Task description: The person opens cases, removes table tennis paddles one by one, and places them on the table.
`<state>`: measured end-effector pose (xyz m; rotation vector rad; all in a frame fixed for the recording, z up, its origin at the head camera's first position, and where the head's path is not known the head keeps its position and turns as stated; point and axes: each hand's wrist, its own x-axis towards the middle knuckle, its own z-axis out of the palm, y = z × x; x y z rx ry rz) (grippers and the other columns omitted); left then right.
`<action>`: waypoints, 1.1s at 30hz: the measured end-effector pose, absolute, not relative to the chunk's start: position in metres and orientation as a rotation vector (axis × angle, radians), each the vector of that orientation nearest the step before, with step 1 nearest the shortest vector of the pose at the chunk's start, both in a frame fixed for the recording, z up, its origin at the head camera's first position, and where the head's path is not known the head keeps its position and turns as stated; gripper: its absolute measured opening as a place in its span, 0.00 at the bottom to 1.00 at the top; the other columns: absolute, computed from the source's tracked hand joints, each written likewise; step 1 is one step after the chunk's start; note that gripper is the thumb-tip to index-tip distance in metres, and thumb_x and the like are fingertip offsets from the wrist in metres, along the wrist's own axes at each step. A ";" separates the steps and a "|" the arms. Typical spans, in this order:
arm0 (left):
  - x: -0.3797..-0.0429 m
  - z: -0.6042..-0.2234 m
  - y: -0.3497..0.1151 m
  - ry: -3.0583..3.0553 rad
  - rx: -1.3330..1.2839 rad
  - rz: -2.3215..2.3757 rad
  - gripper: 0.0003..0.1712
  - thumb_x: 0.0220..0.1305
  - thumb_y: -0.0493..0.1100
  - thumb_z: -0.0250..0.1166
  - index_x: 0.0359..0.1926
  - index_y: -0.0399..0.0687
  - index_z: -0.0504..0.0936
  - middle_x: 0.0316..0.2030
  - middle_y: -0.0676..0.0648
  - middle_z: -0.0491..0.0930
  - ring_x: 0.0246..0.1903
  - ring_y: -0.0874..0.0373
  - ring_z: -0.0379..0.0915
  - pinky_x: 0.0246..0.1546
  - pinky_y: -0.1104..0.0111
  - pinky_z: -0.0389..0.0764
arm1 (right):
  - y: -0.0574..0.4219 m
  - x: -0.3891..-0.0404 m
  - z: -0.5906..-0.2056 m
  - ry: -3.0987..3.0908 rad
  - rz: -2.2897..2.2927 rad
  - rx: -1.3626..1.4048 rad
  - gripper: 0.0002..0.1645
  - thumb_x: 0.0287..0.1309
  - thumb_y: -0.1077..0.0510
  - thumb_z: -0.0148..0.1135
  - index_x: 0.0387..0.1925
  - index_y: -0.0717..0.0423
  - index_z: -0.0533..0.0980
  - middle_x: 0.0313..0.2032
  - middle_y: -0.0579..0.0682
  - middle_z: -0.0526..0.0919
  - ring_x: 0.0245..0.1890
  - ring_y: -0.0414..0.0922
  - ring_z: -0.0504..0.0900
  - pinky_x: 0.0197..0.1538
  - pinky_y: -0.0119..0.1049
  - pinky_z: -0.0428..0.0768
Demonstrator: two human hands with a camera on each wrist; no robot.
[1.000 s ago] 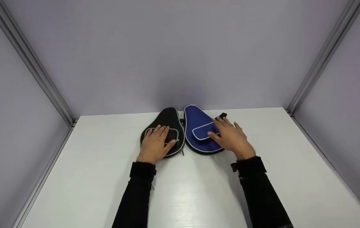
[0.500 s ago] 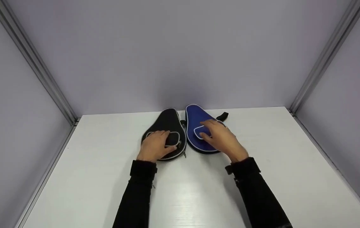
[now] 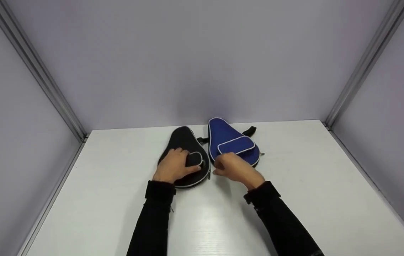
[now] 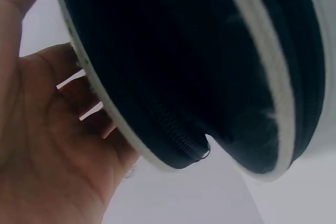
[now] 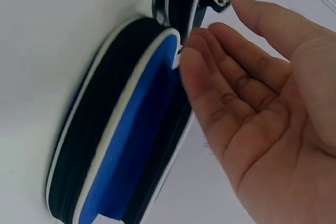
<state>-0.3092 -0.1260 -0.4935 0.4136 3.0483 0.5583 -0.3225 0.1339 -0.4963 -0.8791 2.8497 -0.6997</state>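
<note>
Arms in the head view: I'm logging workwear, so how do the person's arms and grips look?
Both arms are in black: a left sleeve and a right sleeve, long, ending in a thicker left cuff band and right cuff band, each with a small tab. The left grip and right grip have no gloves. No cables or readable markings show.

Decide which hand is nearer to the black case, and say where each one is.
Left. The left hand is on the black case; the right hand is off to its right, by the near edge of the blue case.
</note>
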 end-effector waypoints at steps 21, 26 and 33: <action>-0.301 -0.473 -0.125 2.917 0.422 0.595 0.37 0.68 0.58 0.84 0.65 0.35 0.89 0.64 0.38 0.90 0.62 0.44 0.88 0.71 0.47 0.90 | 0.123 -0.331 -0.545 2.842 -0.683 -0.771 0.18 0.61 0.58 0.78 0.23 0.48 0.76 0.26 0.44 0.79 0.28 0.44 0.74 0.32 0.49 0.81; -0.299 -0.472 -0.125 2.908 0.416 0.620 0.38 0.69 0.58 0.84 0.66 0.35 0.89 0.66 0.37 0.89 0.65 0.43 0.87 0.73 0.46 0.89 | 0.120 -0.336 -0.554 2.819 -0.691 -0.612 0.18 0.67 0.54 0.78 0.25 0.48 0.77 0.28 0.43 0.78 0.30 0.45 0.77 0.34 0.45 0.80; -0.295 -0.474 -0.126 2.904 0.400 0.643 0.40 0.71 0.60 0.83 0.71 0.37 0.87 0.68 0.39 0.89 0.67 0.44 0.86 0.74 0.45 0.89 | 0.124 -0.317 -0.537 2.843 -0.716 -0.528 0.22 0.66 0.60 0.71 0.20 0.46 0.71 0.22 0.41 0.71 0.25 0.44 0.72 0.28 0.41 0.68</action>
